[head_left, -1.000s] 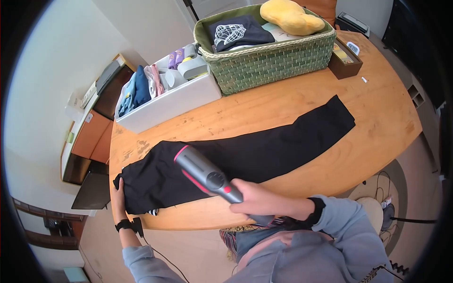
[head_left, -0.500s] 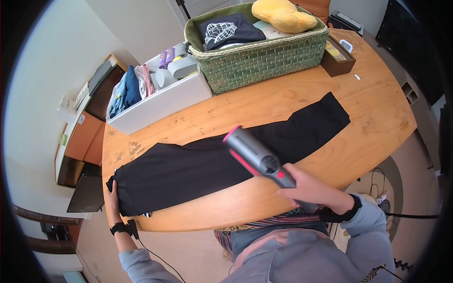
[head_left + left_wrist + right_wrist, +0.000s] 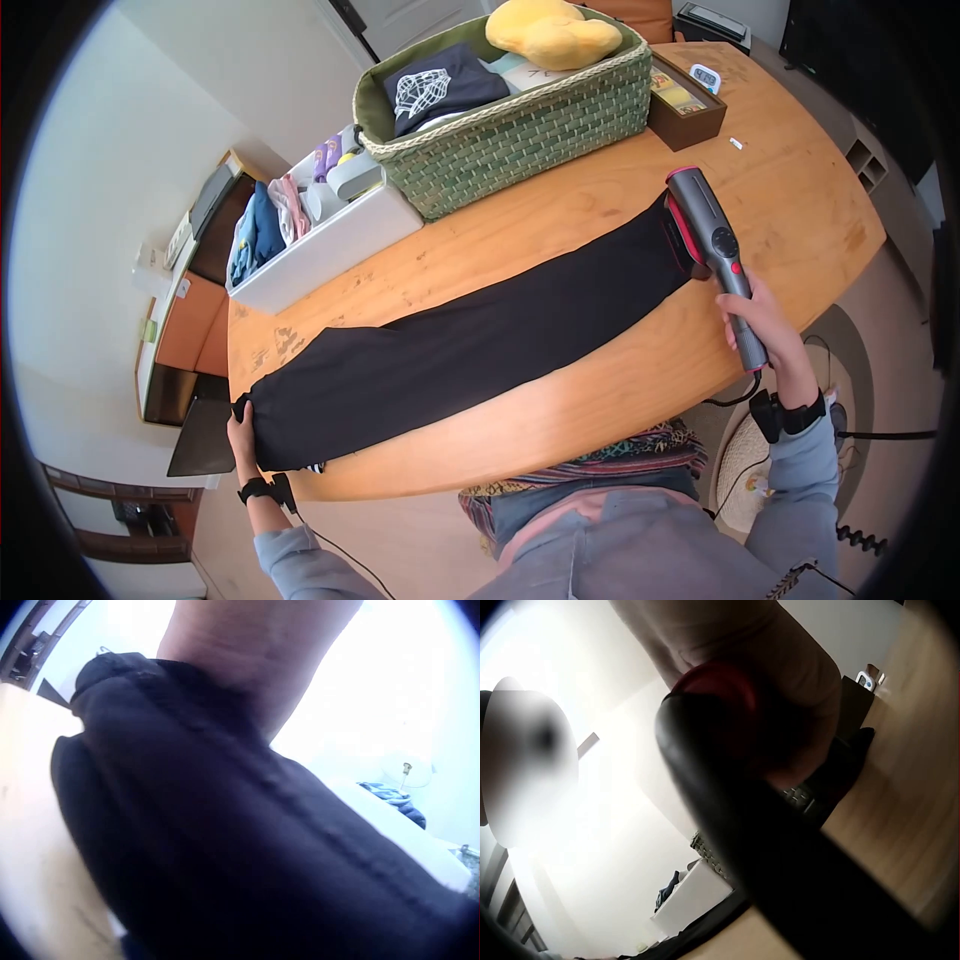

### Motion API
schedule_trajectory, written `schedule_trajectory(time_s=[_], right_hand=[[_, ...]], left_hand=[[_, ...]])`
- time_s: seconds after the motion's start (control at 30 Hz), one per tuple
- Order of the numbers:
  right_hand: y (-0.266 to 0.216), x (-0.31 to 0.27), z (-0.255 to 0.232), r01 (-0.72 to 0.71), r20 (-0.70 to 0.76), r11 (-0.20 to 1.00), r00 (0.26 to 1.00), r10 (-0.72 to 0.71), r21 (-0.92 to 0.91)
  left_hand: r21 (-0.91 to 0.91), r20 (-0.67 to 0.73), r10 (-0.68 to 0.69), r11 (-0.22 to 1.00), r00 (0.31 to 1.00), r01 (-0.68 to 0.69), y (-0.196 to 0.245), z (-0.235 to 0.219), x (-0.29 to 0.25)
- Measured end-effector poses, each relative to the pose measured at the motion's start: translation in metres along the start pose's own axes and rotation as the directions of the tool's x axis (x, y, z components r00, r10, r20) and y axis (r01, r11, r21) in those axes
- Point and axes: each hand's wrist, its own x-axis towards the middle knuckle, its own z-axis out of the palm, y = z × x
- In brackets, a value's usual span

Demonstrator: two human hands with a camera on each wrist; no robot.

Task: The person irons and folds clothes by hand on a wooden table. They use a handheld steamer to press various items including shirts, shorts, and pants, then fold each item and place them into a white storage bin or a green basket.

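Observation:
Black trousers (image 3: 470,335) lie folded lengthwise across the table, one end at the left and the other at the upper right. My left hand (image 3: 241,440) grips their left end at the table edge; in the left wrist view the black cloth (image 3: 210,817) hides its fingers. A grey and pink handheld garment steamer (image 3: 712,228) is in my right hand (image 3: 768,318), fingers wrapped round its handle. Its head overlaps the far right end of the trousers, pink-edged face toward the cloth. From the handle's bottom runs a black cord (image 3: 727,817), large in the right wrist view.
Along the back of the wooden table (image 3: 560,420) stand a white bin (image 3: 350,255) of folded clothes, a green woven basket (image 3: 520,150) topped with a yellow plush, and a brown box (image 3: 690,125). A small white timer (image 3: 706,78) is beside the box.
My right hand has carried the steamer rightward along the trousers, from their left half to the far right end. The cloth looks smoother and straighter. My left hand stays at the left end.

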Motion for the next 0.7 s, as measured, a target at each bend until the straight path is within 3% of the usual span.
schedule_trajectory(time_s=[0.03,0.1,0.2,0.23,0.27,0.33,0.4,0.47,0.53,0.6,0.63,0.67,0.7], right_hand=[[0.002,0.001,-0.004,0.01,0.005,1.0,1.0,-0.01,0.007],[0.005,0.001,-0.004,0.028,-0.001,0.999,1.0,-0.028,0.035],[0.006,0.001,-0.003,0.05,-0.002,0.996,0.999,-0.05,0.069],[0.006,0.001,-0.002,0.054,0.0,0.995,0.999,-0.054,0.078],[0.006,0.001,-0.003,0.054,0.009,0.995,0.998,-0.054,0.081],[0.007,0.001,-0.004,0.029,0.004,0.999,1.0,-0.029,0.046],[0.007,0.001,-0.004,0.036,0.013,0.997,0.999,-0.037,0.065],[0.007,0.001,-0.004,0.046,0.016,0.995,0.999,-0.047,0.086],[0.008,0.001,-0.005,0.044,0.025,0.995,0.999,-0.047,0.085],[0.008,0.002,-0.006,0.048,0.025,0.995,0.998,-0.05,0.085],[0.008,0.002,-0.007,0.047,0.025,0.996,0.998,-0.049,0.081],[0.009,0.002,-0.008,0.045,0.02,0.995,0.999,-0.047,0.083],[0.01,0.002,-0.008,0.058,0.037,0.994,0.997,-0.062,0.093]], left_hand=[[0.005,0.0,0.009,1.0,1.0,-0.009,0.024,-0.005,-0.004],[0.324,-0.139,0.086,0.945,0.987,-0.037,0.073,-0.019,-0.012],[0.457,-0.076,0.186,0.88,0.98,-0.132,0.12,-0.032,-0.01],[0.405,-0.021,0.257,0.886,0.966,-0.227,0.129,-0.033,-0.007],[0.379,0.046,0.183,0.906,0.982,-0.187,0.159,-0.034,-0.013],[-0.084,0.154,0.333,0.943,0.93,-0.323,0.176,-0.02,-0.01],[-0.335,0.283,0.277,0.926,0.918,-0.175,0.219,0.002,-0.025],[-0.403,0.399,0.242,0.913,0.884,-0.067,0.256,0.032,-0.049],[-0.259,0.51,0.094,0.965,0.855,0.048,0.318,0.046,-0.094],[-0.347,0.647,0.11,0.924,0.755,0.163,0.316,0.07,-0.098],[-0.352,0.595,0.122,0.928,0.795,0.121,0.319,0.074,-0.102],[-0.35,0.598,0.125,0.929,0.792,0.117,0.311,0.078,-0.096],[-0.252,0.514,0.207,0.964,0.832,-0.084,0.294,0.083,-0.083]])
